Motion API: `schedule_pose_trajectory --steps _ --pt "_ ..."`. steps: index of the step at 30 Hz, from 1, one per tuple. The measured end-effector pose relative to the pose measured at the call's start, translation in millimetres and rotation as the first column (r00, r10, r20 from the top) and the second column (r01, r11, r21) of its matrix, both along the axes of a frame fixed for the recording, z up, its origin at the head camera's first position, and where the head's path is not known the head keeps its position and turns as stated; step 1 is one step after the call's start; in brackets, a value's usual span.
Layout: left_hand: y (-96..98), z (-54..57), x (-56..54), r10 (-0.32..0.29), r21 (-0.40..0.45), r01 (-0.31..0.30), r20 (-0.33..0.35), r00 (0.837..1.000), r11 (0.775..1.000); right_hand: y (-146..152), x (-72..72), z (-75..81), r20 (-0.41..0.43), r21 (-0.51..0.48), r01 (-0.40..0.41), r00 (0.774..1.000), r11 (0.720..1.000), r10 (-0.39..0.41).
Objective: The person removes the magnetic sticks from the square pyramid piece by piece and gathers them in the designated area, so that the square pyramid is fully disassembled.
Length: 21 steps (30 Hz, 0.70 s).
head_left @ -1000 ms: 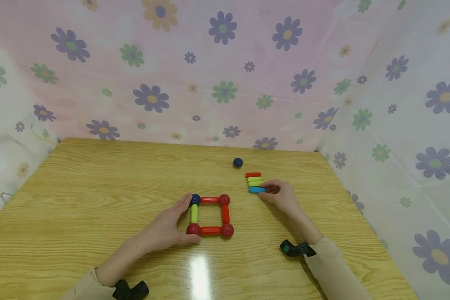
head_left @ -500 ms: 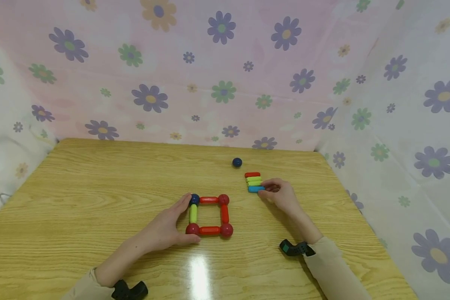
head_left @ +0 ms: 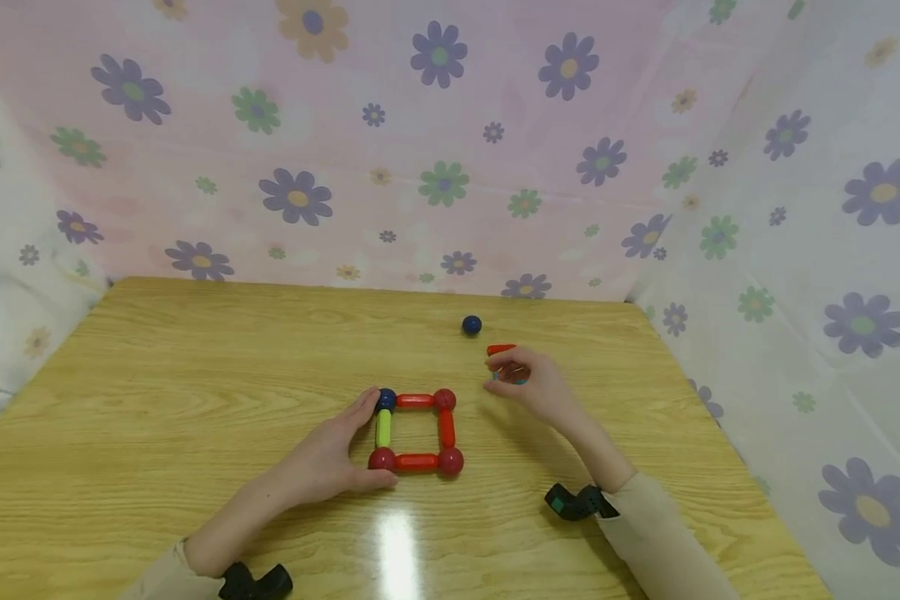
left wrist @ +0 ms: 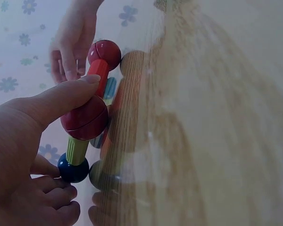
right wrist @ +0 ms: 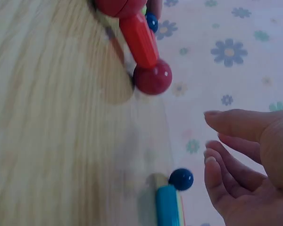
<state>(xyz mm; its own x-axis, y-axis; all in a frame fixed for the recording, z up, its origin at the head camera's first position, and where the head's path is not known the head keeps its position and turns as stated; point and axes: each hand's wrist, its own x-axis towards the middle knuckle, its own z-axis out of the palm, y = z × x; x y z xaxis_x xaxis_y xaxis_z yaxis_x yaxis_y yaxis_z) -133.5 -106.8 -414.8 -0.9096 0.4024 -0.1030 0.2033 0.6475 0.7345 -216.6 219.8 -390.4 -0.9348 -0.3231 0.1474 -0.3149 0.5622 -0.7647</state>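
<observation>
A flat square of magnetic sticks and balls lies on the table. It has three red sticks [head_left: 416, 462], one yellow-green stick [head_left: 383, 429], three dark red balls [head_left: 451, 462] and a navy ball [head_left: 386, 400]. My left hand [head_left: 322, 458] holds its left side, thumb at the near red ball [left wrist: 85, 118] and fingertips against the navy one. Over the loose sticks hovers my right hand [head_left: 542, 392], with thumb and fingers apart and nothing between them in the right wrist view. Below it lies a blue stick [right wrist: 167, 205], mostly covered in the head view.
A loose red stick [head_left: 501, 349] shows just beyond my right hand, which hides the yellow-green sticks there. Farther back sits a single navy ball [head_left: 472, 325]. Flowered cloth [head_left: 442, 183] stands behind the wooden table [head_left: 195, 375] and along its sides.
My right hand has come off the blue stick's end and shifted left above the row, covering the yellow-green sticks. My left hand stays on the square.
</observation>
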Motion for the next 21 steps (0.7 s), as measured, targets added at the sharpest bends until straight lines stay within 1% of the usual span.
schedule_pose_trajectory --steps 1,3,5,7,10,13,21 --pt "-0.3 0.2 0.1 0.001 0.0 -0.001 0.0 1.0 1.0 -5.2 -0.3 1.3 -0.006 -0.003 -0.032 0.999 0.999 0.032" --pt "-0.7 0.7 0.2 0.0 0.001 0.0 -0.002 1.0 1.0 -14.5 -1.1 2.9 -0.012 -0.013 -0.067 0.998 0.998 0.067" --pt "-0.8 1.1 0.3 -0.004 0.001 0.004 -0.006 1.0 1.0 -22.6 -2.2 3.5 -0.018 -0.032 -0.083 0.996 0.996 0.082" --pt "-0.4 1.2 0.3 -0.009 0.0 0.009 -0.009 1.0 1.0 -29.5 -2.5 4.2 -0.012 -0.041 -0.08 0.997 0.996 0.079" --pt "0.5 0.7 0.1 -0.009 0.002 0.009 -0.007 1.0 1.0 -37.1 -2.2 4.3 0.017 -0.041 -0.094 0.995 0.995 0.095" --pt "0.5 0.1 -0.4 -0.004 0.004 0.004 0.002 1.0 1.0 -40.7 -2.4 1.2 0.062 -0.031 -0.112 0.992 0.993 0.114" --pt "0.3 -0.4 -1.2 0.001 0.002 -0.001 0.013 1.0 1.0 -36.8 -3.0 -8.7 0.149 -0.024 -0.136 0.979 0.99 0.138"
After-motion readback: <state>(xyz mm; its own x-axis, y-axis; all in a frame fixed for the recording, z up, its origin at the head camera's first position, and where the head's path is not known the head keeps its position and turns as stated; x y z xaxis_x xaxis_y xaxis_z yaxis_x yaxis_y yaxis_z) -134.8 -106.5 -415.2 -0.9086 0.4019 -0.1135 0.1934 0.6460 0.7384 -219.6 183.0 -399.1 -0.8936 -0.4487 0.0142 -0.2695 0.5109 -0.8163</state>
